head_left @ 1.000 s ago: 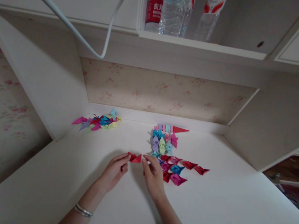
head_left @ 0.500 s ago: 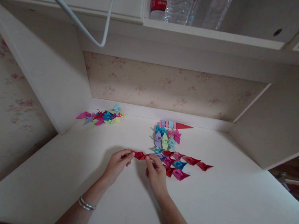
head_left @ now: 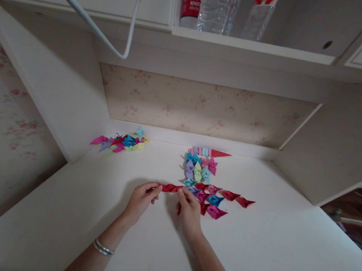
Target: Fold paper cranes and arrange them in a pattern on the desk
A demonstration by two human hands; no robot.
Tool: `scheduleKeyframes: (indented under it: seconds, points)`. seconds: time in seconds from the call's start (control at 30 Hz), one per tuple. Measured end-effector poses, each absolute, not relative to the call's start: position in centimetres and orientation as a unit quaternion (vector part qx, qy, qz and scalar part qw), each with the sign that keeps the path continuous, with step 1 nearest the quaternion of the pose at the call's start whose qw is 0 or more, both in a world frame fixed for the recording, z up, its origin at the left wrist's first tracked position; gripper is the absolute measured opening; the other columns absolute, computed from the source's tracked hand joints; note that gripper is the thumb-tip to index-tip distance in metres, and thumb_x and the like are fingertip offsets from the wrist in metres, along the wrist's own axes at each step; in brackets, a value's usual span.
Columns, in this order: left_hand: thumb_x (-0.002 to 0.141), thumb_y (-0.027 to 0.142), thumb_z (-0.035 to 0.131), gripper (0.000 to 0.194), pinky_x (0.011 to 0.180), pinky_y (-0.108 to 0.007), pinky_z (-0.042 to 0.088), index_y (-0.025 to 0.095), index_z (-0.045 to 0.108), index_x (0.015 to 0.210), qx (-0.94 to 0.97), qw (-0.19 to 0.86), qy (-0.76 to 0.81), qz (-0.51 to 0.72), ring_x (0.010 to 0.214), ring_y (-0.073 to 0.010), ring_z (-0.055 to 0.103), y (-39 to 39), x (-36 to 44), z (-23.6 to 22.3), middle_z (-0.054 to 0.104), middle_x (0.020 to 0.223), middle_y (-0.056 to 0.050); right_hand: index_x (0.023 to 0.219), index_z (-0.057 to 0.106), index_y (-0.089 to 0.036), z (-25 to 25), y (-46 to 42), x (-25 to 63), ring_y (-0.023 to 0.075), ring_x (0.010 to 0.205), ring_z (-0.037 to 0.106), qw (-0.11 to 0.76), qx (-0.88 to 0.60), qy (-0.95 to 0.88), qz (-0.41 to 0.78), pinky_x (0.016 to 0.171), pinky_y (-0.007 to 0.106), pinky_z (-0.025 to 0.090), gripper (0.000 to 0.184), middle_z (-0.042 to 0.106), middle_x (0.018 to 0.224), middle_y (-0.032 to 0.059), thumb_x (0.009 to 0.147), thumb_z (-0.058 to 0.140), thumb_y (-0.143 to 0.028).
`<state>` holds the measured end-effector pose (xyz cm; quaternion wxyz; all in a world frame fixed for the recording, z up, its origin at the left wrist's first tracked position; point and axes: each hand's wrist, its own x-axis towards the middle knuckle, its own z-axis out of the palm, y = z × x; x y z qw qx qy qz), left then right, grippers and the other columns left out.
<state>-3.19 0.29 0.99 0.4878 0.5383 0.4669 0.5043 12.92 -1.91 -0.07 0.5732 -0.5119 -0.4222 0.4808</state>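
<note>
Between my hands, above the white desk, is a red folded-paper boat. My left hand pinches its left end, and my right hand pinches the right end between thumb and fingers. Just beyond my right hand lie several paper boats in rows, among them a blue boat, a magenta boat and a red boat. My right hand partly hides the nearest ones. Behind these boats stand folded paper figures, including a pale green one and a purple one.
A heap of coloured paper cranes lies at the back left of the desk. Small folded strips and a red paper cone line the back edge. Overhead are a shelf with plastic bottles and a hanging white cable.
My right hand, apart from the red paper boat a second ago, has moved left and taken its right end. The boat now looks stretched straighter between both hands. The camera view has shifted slightly.
</note>
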Motion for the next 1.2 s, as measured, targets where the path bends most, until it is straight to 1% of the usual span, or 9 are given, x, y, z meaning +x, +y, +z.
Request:
scheduleKeyframes:
  seconds: [0.33,0.57,0.63,0.8,0.9,1.0,1.2]
  points:
    - [0.078,0.045,0.062,0.034,0.049,-0.021,0.034,0.013,0.068,0.085,0.550,0.468,0.479,0.499,0.052,-0.0099,0.045,0.52,-3.28,0.39,0.055,0.059,0.001,0.095,0.067,-0.014,-0.15,-1.76,12.92,0.0089,0.039,0.036,0.583,-0.512,-0.401,0.487,0.041,0.021,0.027,0.044,0.045,0.043,-0.0057,0.078,0.060,-0.054]
    - [0.078,0.045,0.062,0.035,0.048,-0.020,0.034,0.012,0.069,0.084,0.553,0.478,0.476,0.489,0.053,-0.0093,0.044,0.38,-3.19,0.47,0.054,0.058,0.001,0.095,0.067,-0.015,-0.29,-1.78,12.96,0.0089,0.039,0.037,0.581,-0.513,-0.404,0.486,0.040,0.021,0.027,0.042,0.045,0.043,-0.0059,0.079,0.060,-0.053]
    - [0.078,0.045,0.062,0.035,0.049,-0.020,0.034,0.012,0.070,0.086,0.556,0.486,0.468,0.485,0.053,-0.0093,0.044,0.30,-3.11,0.61,0.053,0.058,0.001,0.094,0.067,-0.016,-0.26,-1.79,12.92,0.0088,0.039,0.037,0.584,-0.512,-0.399,0.487,0.040,0.021,0.028,0.042,0.046,0.043,-0.0060,0.079,0.060,-0.054]
    - [0.074,0.045,0.066,0.043,0.049,-0.019,0.036,0.013,0.068,0.103,0.529,0.493,0.476,0.501,0.054,-0.0093,0.045,0.31,-2.95,0.50,0.057,0.063,0.000,0.092,0.067,-0.015,-0.08,-1.81,12.80,0.0085,0.037,0.037,0.594,-0.504,-0.393,0.488,0.038,0.020,0.027,0.043,0.046,0.043,-0.0057,0.078,0.060,-0.054]
    - [0.074,0.045,0.067,0.043,0.048,-0.019,0.036,0.012,0.068,0.102,0.527,0.488,0.477,0.507,0.054,-0.0093,0.045,0.41,-2.96,0.28,0.057,0.062,0.000,0.094,0.066,-0.014,-0.05,-1.86,12.80,0.0083,0.038,0.037,0.594,-0.504,-0.393,0.489,0.039,0.020,0.028,0.042,0.045,0.043,-0.0057,0.079,0.060,-0.053]
    - [0.076,0.045,0.064,0.043,0.048,-0.020,0.035,0.011,0.068,0.102,0.531,0.483,0.474,0.509,0.052,-0.0093,0.044,0.51,-3.00,0.12,0.054,0.059,0.001,0.094,0.066,-0.014,-0.11,-1.91,12.82,0.0081,0.039,0.037,0.595,-0.502,-0.391,0.492,0.039,0.020,0.028,0.040,0.045,0.044,-0.0055,0.079,0.060,-0.052]
    - [0.079,0.045,0.061,0.040,0.047,-0.020,0.035,0.012,0.067,0.102,0.537,0.476,0.472,0.512,0.051,-0.0090,0.044,0.45,-3.07,0.20,0.053,0.058,0.002,0.094,0.066,-0.015,-0.16,-1.86,12.81,0.0084,0.039,0.037,0.592,-0.505,-0.389,0.493,0.039,0.020,0.029,0.039,0.045,0.045,-0.0058,0.079,0.060,-0.051]
